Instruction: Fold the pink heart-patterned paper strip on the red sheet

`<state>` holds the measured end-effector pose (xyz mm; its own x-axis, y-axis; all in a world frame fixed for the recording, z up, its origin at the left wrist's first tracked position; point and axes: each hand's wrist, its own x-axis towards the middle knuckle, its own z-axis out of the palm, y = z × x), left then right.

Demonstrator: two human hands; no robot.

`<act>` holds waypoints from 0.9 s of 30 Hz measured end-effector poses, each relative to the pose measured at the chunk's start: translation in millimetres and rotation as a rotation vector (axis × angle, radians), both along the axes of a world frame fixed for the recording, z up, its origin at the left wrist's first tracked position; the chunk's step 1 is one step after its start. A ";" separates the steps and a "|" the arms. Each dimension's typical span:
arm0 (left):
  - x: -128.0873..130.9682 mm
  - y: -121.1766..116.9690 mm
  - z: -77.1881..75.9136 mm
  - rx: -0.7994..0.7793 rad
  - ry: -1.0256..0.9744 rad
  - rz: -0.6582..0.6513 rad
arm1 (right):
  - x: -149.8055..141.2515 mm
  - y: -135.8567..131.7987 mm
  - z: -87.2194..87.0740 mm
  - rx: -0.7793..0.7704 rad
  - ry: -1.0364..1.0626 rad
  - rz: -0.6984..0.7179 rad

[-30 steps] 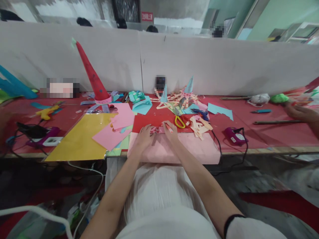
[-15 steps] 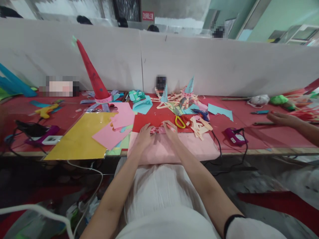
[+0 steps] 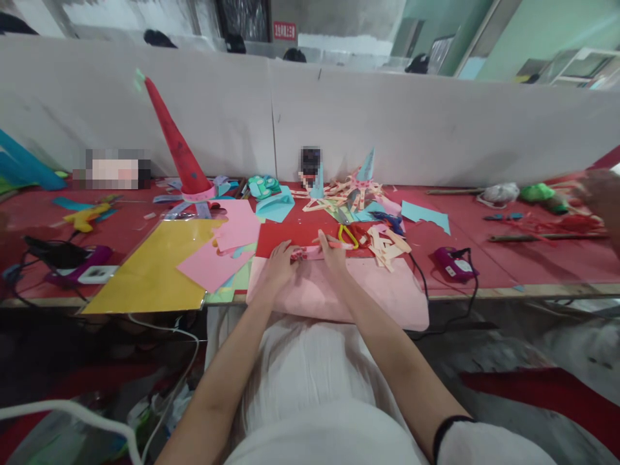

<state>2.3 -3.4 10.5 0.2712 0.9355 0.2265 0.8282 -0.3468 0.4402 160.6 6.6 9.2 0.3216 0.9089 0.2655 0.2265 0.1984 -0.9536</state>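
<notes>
My left hand point(image 3: 279, 259) lies at the edge of the red sheet point(image 3: 271, 236), its fingers closed on the left end of a pink strip point(image 3: 312, 252) with darker marks. My right hand point(image 3: 332, 255) pinches at the strip's other side, index finger pointing forward. From that hand a slim pale-pink piece point(image 3: 343, 245) sticks out to the right; whether it belongs to the strip I cannot tell. Both wrists rest over a pale pink padded cover point(image 3: 334, 290). Yellow-handled scissors point(image 3: 347, 236) lie just beyond my right hand.
A red cone point(image 3: 177, 142) stands at the left behind a yellow sheet point(image 3: 150, 268) and pink paper pieces point(image 3: 213, 265). Cream strips point(image 3: 387, 247), a blue glue gun point(image 3: 390, 221) and a purple box point(image 3: 455, 265) with a cord lie right. A co-worker's blurred hand point(image 3: 605, 200) is at far right.
My right hand has turned slightly, and the slim pale-pink piece now points further right, toward the scissors. My left hand stays nearly still. The co-worker's hand has moved back to the right.
</notes>
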 end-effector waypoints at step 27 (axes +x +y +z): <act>1.4 0.0 -3.0 0.023 -0.008 -0.005 | 6.0 9.3 -9.6 -0.095 -0.136 0.010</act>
<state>3.7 -3.5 7.6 0.2737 0.9288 0.2498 0.8231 -0.3606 0.4387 166.7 15.9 -0.4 0.2796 0.9348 0.2189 0.3528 0.1121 -0.9290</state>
